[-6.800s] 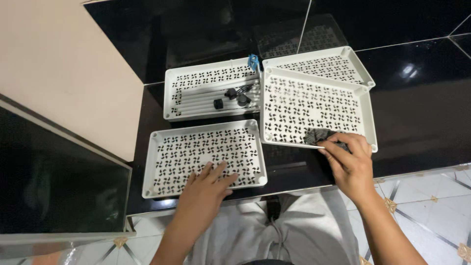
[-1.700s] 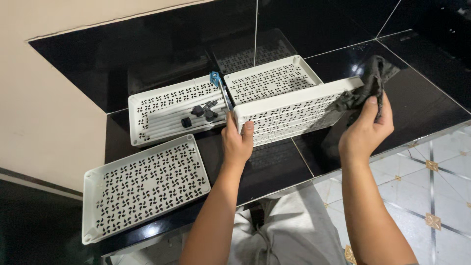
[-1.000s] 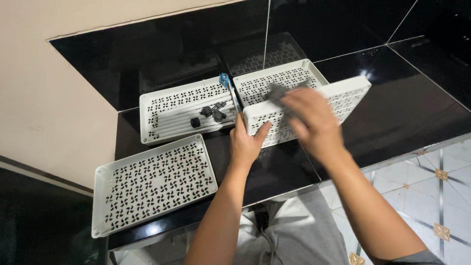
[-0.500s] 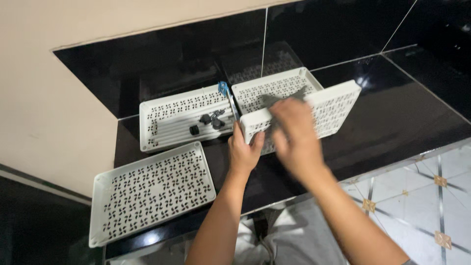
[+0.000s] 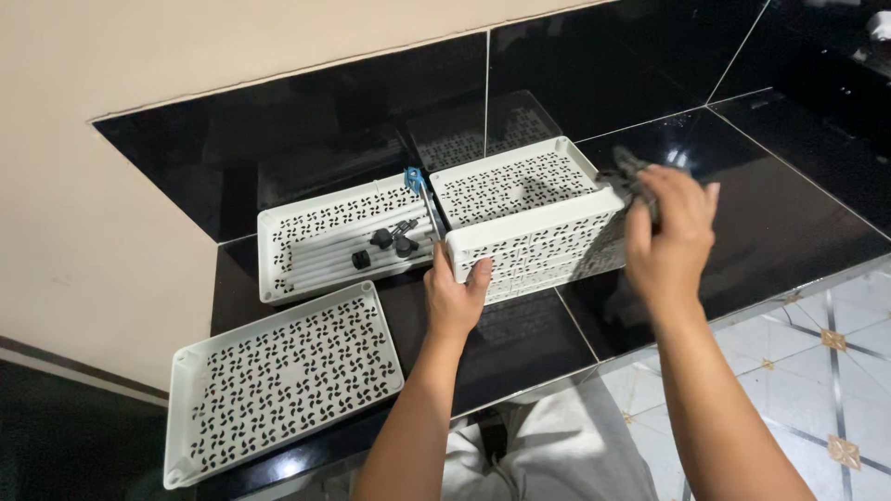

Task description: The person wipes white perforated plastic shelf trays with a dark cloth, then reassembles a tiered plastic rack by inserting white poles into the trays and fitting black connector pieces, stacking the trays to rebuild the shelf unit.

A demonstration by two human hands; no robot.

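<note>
Head cam view, looking down at a glossy black table (image 5: 798, 232) with four white perforated trays on it. Left hand (image 5: 455, 297) is clamped on the near-left corner of one tray (image 5: 534, 246), holding it tipped up on its edge so the patterned bottom faces the person. Right hand (image 5: 670, 237) is closed around a dark cloth (image 5: 629, 172) and pressed against the right end of that same tray, so I'd say the wiping is mid-way on this one. Another tray (image 5: 515, 181) lies flat just behind it, a third (image 5: 343, 243) to the left holds white rods, a few small black knobs and a blue-tipped tool, and a fourth (image 5: 283, 380) lies flat near the front-left edge. Can't tell from this which of the flat ones are already wiped, so progress looks like roughly one tray in hand, three lying there.
</note>
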